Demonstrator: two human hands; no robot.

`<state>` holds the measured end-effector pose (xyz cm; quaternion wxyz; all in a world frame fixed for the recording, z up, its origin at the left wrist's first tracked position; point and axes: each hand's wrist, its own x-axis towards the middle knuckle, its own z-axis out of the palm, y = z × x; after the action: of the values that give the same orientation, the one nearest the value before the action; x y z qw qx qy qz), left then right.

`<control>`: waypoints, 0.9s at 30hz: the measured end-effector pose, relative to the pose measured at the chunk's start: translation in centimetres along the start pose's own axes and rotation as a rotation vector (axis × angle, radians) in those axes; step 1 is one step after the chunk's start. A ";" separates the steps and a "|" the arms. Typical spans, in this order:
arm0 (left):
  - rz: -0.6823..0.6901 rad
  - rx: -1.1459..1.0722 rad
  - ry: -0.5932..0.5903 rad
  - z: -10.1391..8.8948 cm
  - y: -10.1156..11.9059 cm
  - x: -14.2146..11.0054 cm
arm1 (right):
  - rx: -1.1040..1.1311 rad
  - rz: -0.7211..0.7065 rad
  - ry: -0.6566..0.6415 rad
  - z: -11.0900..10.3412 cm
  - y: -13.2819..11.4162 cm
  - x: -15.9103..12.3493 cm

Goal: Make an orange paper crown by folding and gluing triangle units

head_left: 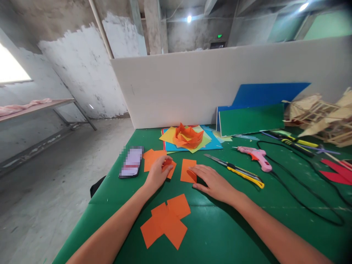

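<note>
My left hand curls its fingers and thumb round a small orange paper piece, beside more orange sheets lying under and behind it. My right hand rests on the table with fingers stretched out, their tips at the right edge of an orange paper square. Closer to me lie several overlapping orange paper squares. Beyond both hands, an orange folded-paper flower sits on a stack of coloured paper.
A phone lies at the left. To the right are a yellow utility knife, a pink glue gun with a black cord, and red paper. Green board and wooden models stand behind on the green table.
</note>
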<state>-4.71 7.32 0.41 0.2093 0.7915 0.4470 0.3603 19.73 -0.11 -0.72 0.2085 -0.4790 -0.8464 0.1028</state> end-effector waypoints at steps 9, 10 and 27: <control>0.065 -0.157 -0.607 -3.6 3.9 -1.7 | 0.028 0.015 0.007 0.1 0.1 0.1; 0.108 -0.162 -0.651 -3.8 4.6 -2.0 | 0.031 0.015 0.007 0.1 0.1 0.1; 0.353 0.399 -0.647 -6.2 2.4 -9.4 | 0.105 0.059 0.004 0.4 0.2 0.3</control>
<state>-11.28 -1.89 2.44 0.1165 0.9534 0.2768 0.0295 19.55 0.30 -1.11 0.2320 -0.4923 -0.8250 0.1524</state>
